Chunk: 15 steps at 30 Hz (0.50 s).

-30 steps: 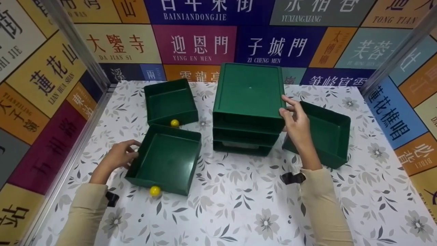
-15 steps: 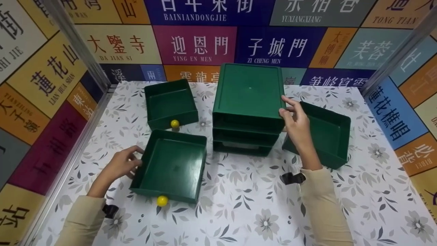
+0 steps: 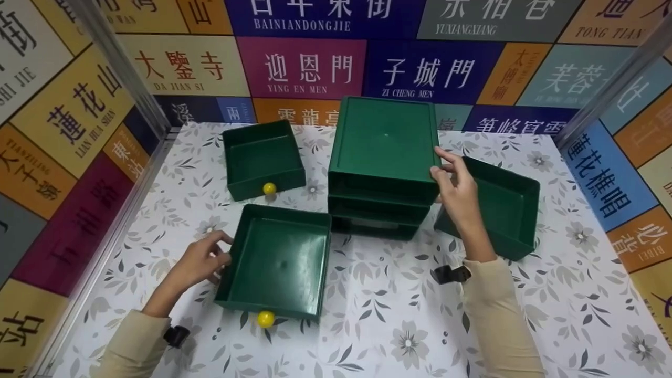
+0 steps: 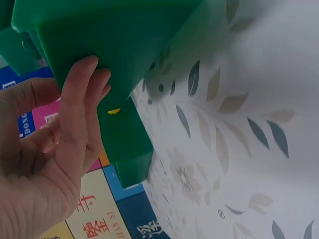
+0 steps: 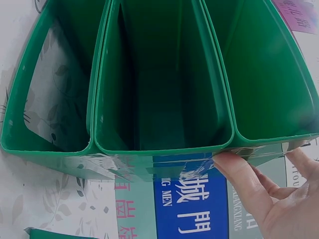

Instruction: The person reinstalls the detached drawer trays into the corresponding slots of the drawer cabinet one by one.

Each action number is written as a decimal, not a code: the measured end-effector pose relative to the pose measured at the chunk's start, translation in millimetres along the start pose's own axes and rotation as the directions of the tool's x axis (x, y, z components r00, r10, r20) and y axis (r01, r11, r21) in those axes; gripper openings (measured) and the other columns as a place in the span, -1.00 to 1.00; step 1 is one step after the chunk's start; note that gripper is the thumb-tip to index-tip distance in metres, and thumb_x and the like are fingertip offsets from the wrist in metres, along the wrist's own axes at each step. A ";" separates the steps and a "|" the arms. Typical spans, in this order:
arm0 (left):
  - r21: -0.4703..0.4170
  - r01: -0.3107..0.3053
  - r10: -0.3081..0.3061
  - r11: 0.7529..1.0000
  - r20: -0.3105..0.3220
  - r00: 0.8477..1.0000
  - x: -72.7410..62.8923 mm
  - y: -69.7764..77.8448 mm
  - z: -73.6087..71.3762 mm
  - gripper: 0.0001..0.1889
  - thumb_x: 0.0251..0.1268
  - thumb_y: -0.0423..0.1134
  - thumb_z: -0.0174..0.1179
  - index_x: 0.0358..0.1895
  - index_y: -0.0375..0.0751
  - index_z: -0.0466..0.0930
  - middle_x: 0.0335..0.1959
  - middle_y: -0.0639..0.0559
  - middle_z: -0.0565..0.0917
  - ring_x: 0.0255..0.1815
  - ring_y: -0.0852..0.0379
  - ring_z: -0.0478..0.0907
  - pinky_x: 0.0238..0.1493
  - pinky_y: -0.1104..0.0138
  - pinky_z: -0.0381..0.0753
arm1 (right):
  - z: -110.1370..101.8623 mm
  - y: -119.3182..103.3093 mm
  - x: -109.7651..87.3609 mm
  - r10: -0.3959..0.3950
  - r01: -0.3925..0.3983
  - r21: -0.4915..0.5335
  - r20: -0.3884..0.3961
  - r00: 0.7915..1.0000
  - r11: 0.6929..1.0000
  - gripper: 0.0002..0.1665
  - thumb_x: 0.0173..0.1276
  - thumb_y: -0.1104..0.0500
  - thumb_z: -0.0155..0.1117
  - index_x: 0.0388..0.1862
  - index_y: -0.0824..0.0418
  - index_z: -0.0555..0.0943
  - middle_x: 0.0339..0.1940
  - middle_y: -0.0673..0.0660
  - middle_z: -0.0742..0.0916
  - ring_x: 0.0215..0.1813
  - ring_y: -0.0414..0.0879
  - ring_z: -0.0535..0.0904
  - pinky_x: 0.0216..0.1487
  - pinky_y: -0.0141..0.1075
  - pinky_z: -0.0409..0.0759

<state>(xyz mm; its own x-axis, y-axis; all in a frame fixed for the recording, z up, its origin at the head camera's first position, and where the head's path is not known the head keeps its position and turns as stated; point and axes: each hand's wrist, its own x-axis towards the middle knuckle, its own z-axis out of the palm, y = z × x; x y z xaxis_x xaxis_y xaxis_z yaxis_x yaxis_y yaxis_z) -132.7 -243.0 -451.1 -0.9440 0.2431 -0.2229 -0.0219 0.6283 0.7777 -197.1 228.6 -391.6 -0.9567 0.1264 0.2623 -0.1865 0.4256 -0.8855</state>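
Observation:
My left hand (image 3: 202, 258) grips the left wall of a green drawer (image 3: 278, 262) with a yellow ball knob (image 3: 266, 318) on its front. In the left wrist view, fingers (image 4: 75, 114) lie along the drawer's outer side. The drawer is held in front of a green drawer cabinet (image 3: 386, 136), overlapping its lower left corner in the head view. My right hand (image 3: 458, 191) holds the cabinet's right side near the top front corner. In the right wrist view, the thumb presses by the front edge, and the three stacked slots of the cabinet (image 5: 164, 149) stand open without drawers.
A second green drawer (image 3: 265, 152) with a yellow knob (image 3: 269, 188) lies behind, at the left. Another green drawer (image 3: 504, 210) lies right of the cabinet, partly behind my right forearm. The flower-patterned tabletop (image 3: 362, 336) ends at printed walls (image 3: 310, 68).
My left hand has carried the drawer to the right and nearer to me, towards the front of the cabinet. The right hand and the cabinet have stayed in place.

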 end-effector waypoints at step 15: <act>-0.045 -0.011 0.010 0.999 -0.021 1.000 -1.2 17.7 36.0 -0.70 0.17 -0.42 0.01 0.00 -0.30 0.41 -0.46 -0.15 0.53 -0.58 0.10 0.59 -0.61 0.26 0.61 | -3.0 -23.8 -8.7 0.006 -0.006 0.001 0.008 1.000 1.000 -0.51 0.44 0.14 -0.04 0.33 0.11 0.36 -0.12 0.08 0.54 -0.62 -0.28 0.32 -0.57 -0.44 0.41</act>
<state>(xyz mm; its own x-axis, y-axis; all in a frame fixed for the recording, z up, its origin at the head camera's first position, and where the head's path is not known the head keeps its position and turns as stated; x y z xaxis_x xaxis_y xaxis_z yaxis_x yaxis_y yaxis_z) -120.0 -205.5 -458.2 -0.9510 0.2335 -0.2026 -0.0264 0.5916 0.8058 -183.7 220.0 -371.6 -0.9596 0.1215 0.2537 -0.1809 0.4240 -0.8874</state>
